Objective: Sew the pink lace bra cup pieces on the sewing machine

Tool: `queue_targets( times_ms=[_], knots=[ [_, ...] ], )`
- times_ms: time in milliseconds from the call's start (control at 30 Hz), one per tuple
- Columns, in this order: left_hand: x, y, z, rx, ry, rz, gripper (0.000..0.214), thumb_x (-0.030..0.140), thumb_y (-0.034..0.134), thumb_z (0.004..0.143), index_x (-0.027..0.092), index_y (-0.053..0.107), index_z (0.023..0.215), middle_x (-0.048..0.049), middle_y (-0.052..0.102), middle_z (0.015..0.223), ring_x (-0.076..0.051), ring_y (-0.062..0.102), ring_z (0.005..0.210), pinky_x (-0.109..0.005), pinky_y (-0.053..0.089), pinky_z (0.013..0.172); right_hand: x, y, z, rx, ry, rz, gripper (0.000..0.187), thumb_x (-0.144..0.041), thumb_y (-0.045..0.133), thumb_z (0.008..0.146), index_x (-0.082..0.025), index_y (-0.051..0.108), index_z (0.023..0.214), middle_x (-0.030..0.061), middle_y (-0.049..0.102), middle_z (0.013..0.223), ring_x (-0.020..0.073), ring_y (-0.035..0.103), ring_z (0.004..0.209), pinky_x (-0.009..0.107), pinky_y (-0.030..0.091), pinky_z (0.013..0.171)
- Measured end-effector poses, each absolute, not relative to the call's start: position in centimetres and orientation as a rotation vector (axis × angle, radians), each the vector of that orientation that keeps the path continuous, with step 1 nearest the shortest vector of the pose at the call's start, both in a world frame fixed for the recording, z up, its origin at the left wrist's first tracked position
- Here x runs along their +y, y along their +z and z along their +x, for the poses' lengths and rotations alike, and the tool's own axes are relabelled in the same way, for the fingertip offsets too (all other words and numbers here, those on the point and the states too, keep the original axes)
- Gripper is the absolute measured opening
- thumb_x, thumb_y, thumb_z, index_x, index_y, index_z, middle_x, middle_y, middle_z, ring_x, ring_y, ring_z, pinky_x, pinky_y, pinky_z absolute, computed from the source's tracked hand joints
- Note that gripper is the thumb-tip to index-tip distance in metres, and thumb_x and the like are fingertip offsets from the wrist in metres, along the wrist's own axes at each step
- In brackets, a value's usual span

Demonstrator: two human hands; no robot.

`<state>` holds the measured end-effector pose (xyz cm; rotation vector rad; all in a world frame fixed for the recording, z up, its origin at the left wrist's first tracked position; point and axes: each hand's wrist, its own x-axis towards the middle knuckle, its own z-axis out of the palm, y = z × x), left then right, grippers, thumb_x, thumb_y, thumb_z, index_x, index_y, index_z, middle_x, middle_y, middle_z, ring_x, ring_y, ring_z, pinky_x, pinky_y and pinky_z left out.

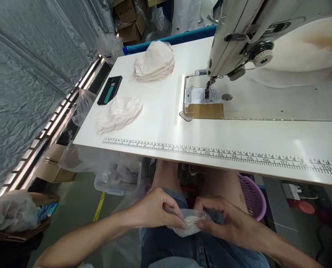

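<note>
Over my lap, a small piece of white fabric [187,227] is stretched between both hands. My left hand [166,212] pinches its left side between thumb and fingers. On the other side, my right hand [220,217] grips the right edge with thumb and curled fingers. The fabric looks thin and partly see-through, with a gathered or lacy patch in the middle; its exact kind is unclear. On the table above lie a stack of white lace-edged pieces [120,113] and a taller stack of cream fabric pieces [156,61].
A sewing machine [238,41] stands on the white table [155,126], whose front edge carries a printed ruler [207,150]. A black phone [110,90] lies at the table's left edge. Below are a clear plastic bin [112,186], a purple basket [252,195] and cardboard boxes [54,163].
</note>
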<state>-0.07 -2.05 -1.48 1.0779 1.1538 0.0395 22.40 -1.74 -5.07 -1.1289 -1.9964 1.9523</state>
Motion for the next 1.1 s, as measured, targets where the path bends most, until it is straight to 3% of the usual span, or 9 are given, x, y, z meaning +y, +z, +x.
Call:
queue_targets(
  times_ms=[333, 667, 867, 1100],
  knots=[
    [-2.28, -1.61, 0.17, 1.202, 0.071, 1.009, 0.028, 0.035, 0.08, 0.055, 0.012, 0.073, 0.07, -0.0033, 0.069, 0.066, -0.012, 0.061, 0.062, -0.016, 0.043, 0.054, -1.63, -4.24, 22.03, -1.963, 1.944, -1.154, 0.015, -0.03, 0.048, 0.082, -0.02, 0.057, 0.078, 0.0001, 0.057, 0.074, 0.0163, 0.052, 0.072, 0.024, 0.038, 0.061],
    [-2.36, -1.73, 0.12, 1.195, 0.102, 1.029, 0.029, 0.037, 0.076, 0.06, 0.011, 0.074, 0.073, -0.0052, 0.068, 0.065, -0.013, 0.058, 0.061, -0.019, 0.041, 0.053, -1.55, -4.51, 21.47, -1.855, 2.058, -1.067, 0.028, -0.042, 0.049, 0.085, -0.018, 0.057, 0.074, -0.0015, 0.049, 0.067, 0.0133, 0.043, 0.065, 0.023, 0.032, 0.058],
    [-2.37, -1.64, -0.33, 1.179, 0.078, 0.995, 0.024, 0.033, 0.072, 0.067, 0.013, 0.074, 0.078, -0.0041, 0.069, 0.069, -0.012, 0.058, 0.062, -0.019, 0.043, 0.059, -1.55, -4.49, 21.62, -1.807, 2.124, -1.094, 0.028, -0.043, 0.05, 0.083, -0.017, 0.058, 0.076, 0.0001, 0.051, 0.071, 0.0158, 0.047, 0.07, 0.025, 0.033, 0.06],
    [-1.99, -1.0, -0.04, 1.076, 0.062, 1.071, 0.033, 0.033, 0.076, 0.062, 0.012, 0.073, 0.087, -0.0054, 0.07, 0.079, -0.016, 0.062, 0.073, -0.019, 0.043, 0.063, -1.67, -4.17, 21.57, -1.863, 2.102, -1.13, 0.028, -0.043, 0.047, 0.083, -0.018, 0.059, 0.077, 0.0011, 0.052, 0.072, 0.017, 0.047, 0.072, 0.026, 0.033, 0.061]
  ],
)
